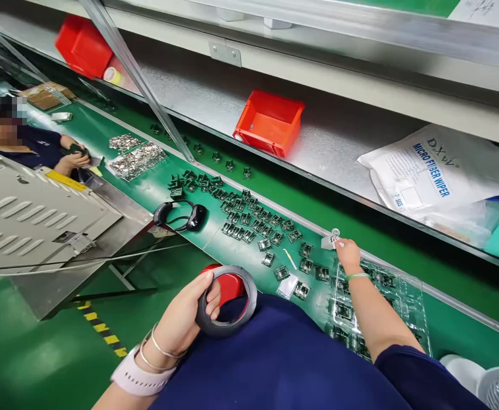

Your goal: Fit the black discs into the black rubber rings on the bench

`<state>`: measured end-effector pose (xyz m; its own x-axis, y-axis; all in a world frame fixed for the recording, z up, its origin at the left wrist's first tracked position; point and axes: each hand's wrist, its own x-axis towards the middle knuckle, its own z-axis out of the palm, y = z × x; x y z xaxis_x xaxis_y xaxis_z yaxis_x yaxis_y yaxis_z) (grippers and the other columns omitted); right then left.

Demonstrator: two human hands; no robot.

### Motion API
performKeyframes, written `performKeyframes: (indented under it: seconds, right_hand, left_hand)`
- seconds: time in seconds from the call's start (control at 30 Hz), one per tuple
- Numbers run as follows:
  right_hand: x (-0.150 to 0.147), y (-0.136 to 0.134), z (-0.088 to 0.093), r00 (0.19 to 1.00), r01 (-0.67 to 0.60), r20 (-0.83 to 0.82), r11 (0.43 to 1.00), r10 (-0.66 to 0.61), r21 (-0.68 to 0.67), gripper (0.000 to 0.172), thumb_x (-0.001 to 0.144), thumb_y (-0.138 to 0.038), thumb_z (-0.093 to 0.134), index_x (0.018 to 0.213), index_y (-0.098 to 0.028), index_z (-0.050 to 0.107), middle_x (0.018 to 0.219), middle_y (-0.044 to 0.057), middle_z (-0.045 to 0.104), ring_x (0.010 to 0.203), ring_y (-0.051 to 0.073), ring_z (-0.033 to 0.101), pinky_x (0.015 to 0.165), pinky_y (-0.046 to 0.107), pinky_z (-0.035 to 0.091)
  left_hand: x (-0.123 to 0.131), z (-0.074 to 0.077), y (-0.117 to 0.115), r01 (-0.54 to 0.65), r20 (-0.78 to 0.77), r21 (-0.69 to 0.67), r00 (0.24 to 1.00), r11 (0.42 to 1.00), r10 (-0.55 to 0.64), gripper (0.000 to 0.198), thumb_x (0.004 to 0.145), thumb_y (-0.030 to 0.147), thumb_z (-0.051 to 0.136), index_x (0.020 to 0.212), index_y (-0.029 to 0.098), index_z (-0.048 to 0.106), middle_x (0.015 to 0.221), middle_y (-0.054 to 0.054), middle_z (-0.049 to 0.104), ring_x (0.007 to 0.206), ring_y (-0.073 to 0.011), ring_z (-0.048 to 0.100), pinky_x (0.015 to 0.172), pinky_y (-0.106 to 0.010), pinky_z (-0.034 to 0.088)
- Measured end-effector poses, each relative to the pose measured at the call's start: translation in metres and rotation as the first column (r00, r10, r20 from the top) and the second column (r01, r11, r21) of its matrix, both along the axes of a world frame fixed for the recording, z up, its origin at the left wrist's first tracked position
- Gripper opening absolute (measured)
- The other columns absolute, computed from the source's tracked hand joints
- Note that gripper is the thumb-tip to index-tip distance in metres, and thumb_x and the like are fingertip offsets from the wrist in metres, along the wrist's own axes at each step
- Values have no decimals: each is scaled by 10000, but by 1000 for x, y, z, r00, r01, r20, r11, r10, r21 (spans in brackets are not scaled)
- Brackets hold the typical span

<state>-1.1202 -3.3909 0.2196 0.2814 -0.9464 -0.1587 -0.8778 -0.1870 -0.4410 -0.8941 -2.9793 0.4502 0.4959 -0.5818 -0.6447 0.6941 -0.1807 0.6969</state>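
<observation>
1. We see a small grey piece (328, 243) at the far edge of the belt (104, 136), against the rail (275, 206), with a round cap (335, 232) just beyond it.
2. The right hand (348, 255) reaches forward to the piece, fingertips touching its right side. We cannot tell whether they pinch it or only rest on it.
3. From that hand the piece lies just left of the fingertips and slightly beyond them.
4. Of the 2 hands, the right is by far the nearer. The left hand (189, 319) is well apart, low and close to the body.
5. The left hand is closed around a tape roll (251, 293), fingers through its hole, and the ring is tilted up on edge.
6. Under the right forearm a clear tray (407, 296) lies on the belt with components in its pockets.
7. Left of the piece, loose components (249, 219) are scattered in a band that follows the rail away to the left.
8. On the shelf beyond are a red bin (268, 122) and a wiper bag (437, 171). A co-worker's hands (72, 159) work at the belt's far left.
</observation>
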Motion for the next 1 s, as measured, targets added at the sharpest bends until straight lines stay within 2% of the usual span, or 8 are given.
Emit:
performKeyframes:
  seconds: [0.23,0.4,0.43,0.5,0.57,0.6,0.8,1.0]
  right_hand:
    - [22,13,39,980,-20,199,999,12,42,193,814,-277,619,814,-120,731,1068,229,672,928,332,634,814,442,485]
    - [65,94,103,834,-353,493,927,249,128,260,815,-427,700,873,-176,735,947,104,720,829,243,663,742,363,538]
    - [71,118,120,753,-475,569,871,330,123,256,787,-449,748,805,-194,730,914,75,719,808,220,661,744,342,540]
    - [79,162,153,382,-801,784,599,490,16,240,823,-433,757,806,-195,733,875,71,705,782,199,652,729,329,532]
    - [83,197,179,144,-915,825,390,547,-99,217,872,-407,719,823,-196,737,825,57,699,737,168,641,692,292,517]
    - [85,209,187,93,-926,812,349,576,-141,206,890,-394,699,831,-200,736,804,49,696,711,155,631,670,276,505]
    - [91,226,188,195,-819,762,530,617,-219,158,891,-356,679,840,-209,706,770,16,692,673,136,614,641,250,482]
    - [71,226,178,173,-811,751,525,637,-258,118,873,-322,674,847,-210,698,743,13,703,617,130,607,589,244,471]
  left_hand:
    - [5,-1,5,135,40,-48,990,990,-133,485,878,531,629,588,190,444,512,54,372,434,-77,295,433,-232,353]
    - [-1,-5,0,178,46,-23,983,984,-177,464,846,535,663,617,191,453,531,62,384,414,-67,301,412,-224,328]
    - [-3,-6,-2,188,51,-22,981,982,-187,472,849,541,655,608,191,449,526,60,385,413,-67,304,413,-224,331]
    - [-7,-7,-5,200,57,-20,978,980,-198,479,855,543,642,596,192,444,520,58,386,408,-66,303,410,-224,331]
    - [-10,-8,-7,207,63,-18,977,978,-205,463,854,539,644,611,193,456,521,61,383,408,-69,307,404,-223,331]
    - [-12,-8,-8,205,69,-20,977,979,-203,454,847,543,652,626,193,465,519,66,375,403,-70,304,396,-223,325]
    - [-21,-11,-5,219,101,-56,972,974,-213,521,843,598,647,591,199,427,485,65,373,390,-67,306,393,-217,322]
    - [-28,-17,-2,218,101,-73,972,973,-210,504,839,602,653,614,199,453,488,74,364,379,-63,290,380,-218,308]
